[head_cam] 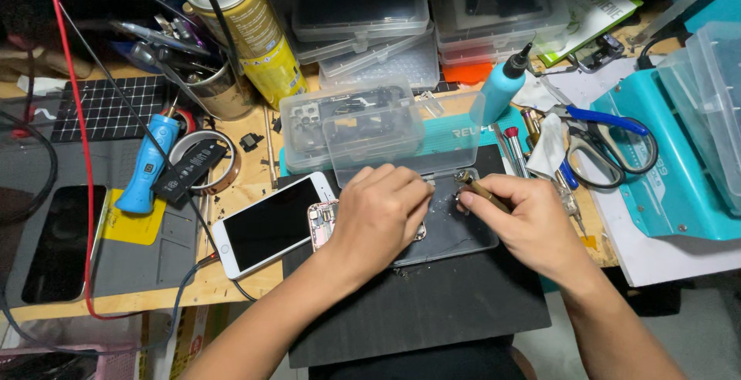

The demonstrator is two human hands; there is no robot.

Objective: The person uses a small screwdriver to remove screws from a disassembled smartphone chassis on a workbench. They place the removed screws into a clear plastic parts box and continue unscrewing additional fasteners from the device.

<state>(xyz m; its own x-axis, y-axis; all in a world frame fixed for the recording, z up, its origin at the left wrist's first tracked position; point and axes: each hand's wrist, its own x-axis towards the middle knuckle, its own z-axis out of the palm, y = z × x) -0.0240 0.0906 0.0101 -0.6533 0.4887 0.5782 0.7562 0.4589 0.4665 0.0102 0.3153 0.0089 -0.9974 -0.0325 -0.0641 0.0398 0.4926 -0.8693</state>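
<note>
Cluttered bench: left hand (pixel 378 214) pressed flat on the opened phone (pixel 324 222), right hand (pixel 525 222) pinching a screwdriver (pixel 482 191) — best kept upright, I'd say

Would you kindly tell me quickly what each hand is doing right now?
Left hand: curled, fingers down, pressing on the opened phone; a true grip cannot be told.
Right hand: closed around a thin brown-handled tool.

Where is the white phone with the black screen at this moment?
In the head view the white phone lies face up on the wooden table, just left of the left hand, below the tape roll.
</note>
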